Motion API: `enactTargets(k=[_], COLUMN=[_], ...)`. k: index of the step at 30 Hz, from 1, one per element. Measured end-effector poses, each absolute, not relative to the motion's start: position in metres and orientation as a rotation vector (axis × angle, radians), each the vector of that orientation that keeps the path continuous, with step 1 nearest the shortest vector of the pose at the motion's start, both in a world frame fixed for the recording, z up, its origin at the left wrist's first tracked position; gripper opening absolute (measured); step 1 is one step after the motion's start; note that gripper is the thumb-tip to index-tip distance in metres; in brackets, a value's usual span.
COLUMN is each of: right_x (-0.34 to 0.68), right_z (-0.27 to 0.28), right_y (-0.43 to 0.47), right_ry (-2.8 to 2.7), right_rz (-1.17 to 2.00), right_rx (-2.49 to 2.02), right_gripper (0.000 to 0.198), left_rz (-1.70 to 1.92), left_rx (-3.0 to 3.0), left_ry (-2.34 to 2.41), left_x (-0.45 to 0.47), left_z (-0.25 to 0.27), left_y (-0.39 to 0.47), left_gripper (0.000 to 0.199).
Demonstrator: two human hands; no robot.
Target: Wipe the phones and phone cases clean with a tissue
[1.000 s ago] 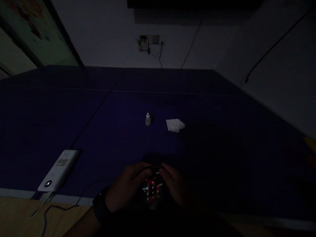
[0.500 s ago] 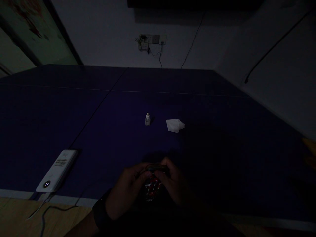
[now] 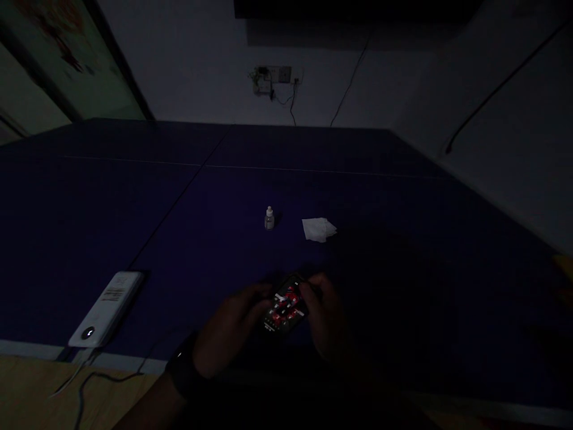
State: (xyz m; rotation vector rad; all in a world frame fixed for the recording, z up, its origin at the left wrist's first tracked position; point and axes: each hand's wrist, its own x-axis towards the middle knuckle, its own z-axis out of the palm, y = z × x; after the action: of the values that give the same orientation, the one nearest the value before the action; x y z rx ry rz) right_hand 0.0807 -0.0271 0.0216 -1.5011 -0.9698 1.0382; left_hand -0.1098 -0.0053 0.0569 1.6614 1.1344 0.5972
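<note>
A smartphone [image 3: 286,306] with a lit screen of red, white and black shapes is held between both hands, tilted so its screen faces me. My left hand [image 3: 236,319] grips its left edge, thumb at the side of the screen. On its upper right edge, my right hand [image 3: 323,310] closes with the thumb near the screen. Beyond the phone a small white-capped dropper bottle [image 3: 269,220] stands upright on the dark blue table [image 3: 215,239]. To the right of that bottle lies a folded white tissue [image 3: 319,229]. The room is very dim.
A white power bank [image 3: 106,310] with cables [image 3: 85,382] lies at the table's left front edge. Wall sockets [image 3: 278,74] with plugs and a little plant are at the back. A black cable [image 3: 501,89] hangs on the right wall.
The phone has turned from nearly edge-on to showing its screen, now slanted up to the right. Both hands shifted with it, the right one slightly higher. Bottle and tissue stay put.
</note>
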Motion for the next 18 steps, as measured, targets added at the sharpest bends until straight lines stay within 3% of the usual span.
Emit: enactTargets(k=[12, 18], right_x=[0.081, 0.077], right_z=[0.0, 0.003], right_y=[-0.023, -0.026], right_ry=[-0.719, -0.656], right_rz=[1.085, 1.096], right_rx=[-1.337, -1.335], right_gripper=[0.033, 0.037], left_rz=[0.294, 0.313], left_rx=[1.661, 1.699], left_ry=[1.103, 1.207], left_x=[-0.125, -0.126], left_z=[0.061, 0.051], left_y=[0.005, 0.006], left_gripper=[0.032, 0.03])
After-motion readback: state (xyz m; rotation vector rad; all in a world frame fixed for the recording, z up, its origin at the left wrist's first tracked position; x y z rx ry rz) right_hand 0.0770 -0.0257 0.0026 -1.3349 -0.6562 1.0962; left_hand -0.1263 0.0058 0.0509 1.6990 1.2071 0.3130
